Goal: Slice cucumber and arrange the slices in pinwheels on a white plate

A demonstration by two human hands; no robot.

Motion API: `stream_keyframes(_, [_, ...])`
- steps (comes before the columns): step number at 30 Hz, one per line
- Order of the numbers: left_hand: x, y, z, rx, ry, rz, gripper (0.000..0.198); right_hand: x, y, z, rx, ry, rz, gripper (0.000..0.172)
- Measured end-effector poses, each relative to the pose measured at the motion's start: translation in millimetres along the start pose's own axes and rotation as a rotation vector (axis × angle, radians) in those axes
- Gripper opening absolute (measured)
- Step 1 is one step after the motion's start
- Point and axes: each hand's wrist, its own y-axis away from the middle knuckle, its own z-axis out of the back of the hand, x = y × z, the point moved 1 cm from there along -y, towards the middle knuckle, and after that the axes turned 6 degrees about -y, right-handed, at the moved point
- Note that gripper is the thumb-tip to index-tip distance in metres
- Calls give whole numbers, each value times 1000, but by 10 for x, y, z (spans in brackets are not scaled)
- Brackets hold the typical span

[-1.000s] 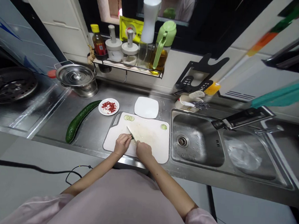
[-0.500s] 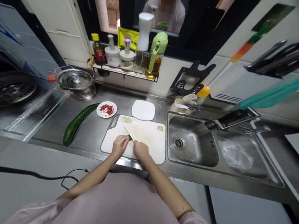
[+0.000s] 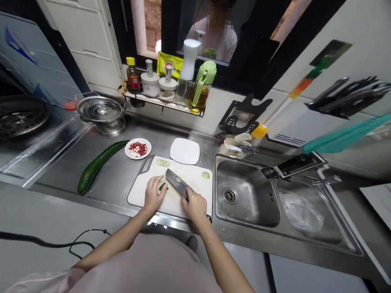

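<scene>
My right hand [image 3: 195, 205] is wrapped round the handle of a kitchen knife [image 3: 174, 180]. Its blade lies tilted flat over the white cutting board [image 3: 137, 194], with a pale slice on it. My left hand [image 3: 153, 195] is beside the blade, thumb and fingers apart, around a small dark green cucumber piece [image 3: 161, 186] on the board. Thin cucumber slices [image 3: 162, 163] lie in a row near the board's far left corner. More slices [image 3: 206, 175] are stacked at the far right corner.
A whole cucumber [image 3: 95, 166] and a plate of chopped red pieces [image 3: 138, 148] are to the left. Behind the board is a white square plate [image 3: 184, 151]. To the right is the sink [image 3: 245, 204]; a condiment shelf [image 3: 165, 104] hangs above the counter.
The knife has turned from edge-down to flat and swung right, with a slice now showing on the blade. My left fingers have spread from their pinch on the cucumber piece.
</scene>
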Motion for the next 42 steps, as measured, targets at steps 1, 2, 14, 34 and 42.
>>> stream_keyframes(1, [-46, -50, 23, 18, -7, -26, 38, -17, -5, 25, -13, 23, 0, 42])
stream_keyframes(2, [-94, -107, 41, 60, -16, -69, 40, -31, -12, 45, -21, 44, 4, 45])
stream_keyframes(14, [-188, -557, -61, 379, -157, -289, 48, -104, 83, 192, -59, 128, 97, 52])
stream_keyframes(34, [94, -780, -416, 434, -50, 310, 10, -395, 296, -42, -22, 89, 13, 45])
stream_keyframes(42, [170, -1030, -508, 524, -285, 342, 16, -551, 340, -71, -49, -19, -111, 42])
